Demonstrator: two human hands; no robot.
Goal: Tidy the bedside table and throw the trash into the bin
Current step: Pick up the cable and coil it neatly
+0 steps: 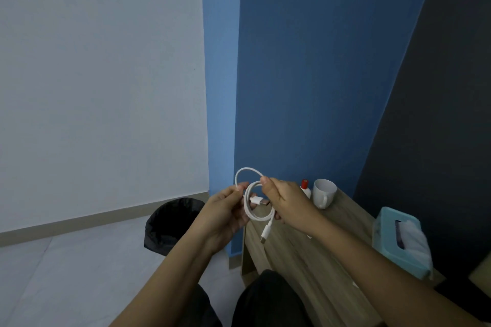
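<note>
Head view, down over hands (255, 210)

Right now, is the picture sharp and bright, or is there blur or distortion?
Head view: dim, bluish light, no glare; the wide lens bends the wall edges; the white cable between left hand and right hand is fairly sharp; the tissue box near the edge looks soft and stretched.

You can't see most of the small red-capped bottle (305, 186); beside the white mug (322, 192), the right hand (287, 204) covers it. Your forearm hides the bench (305, 255) surface nearby.
</note>
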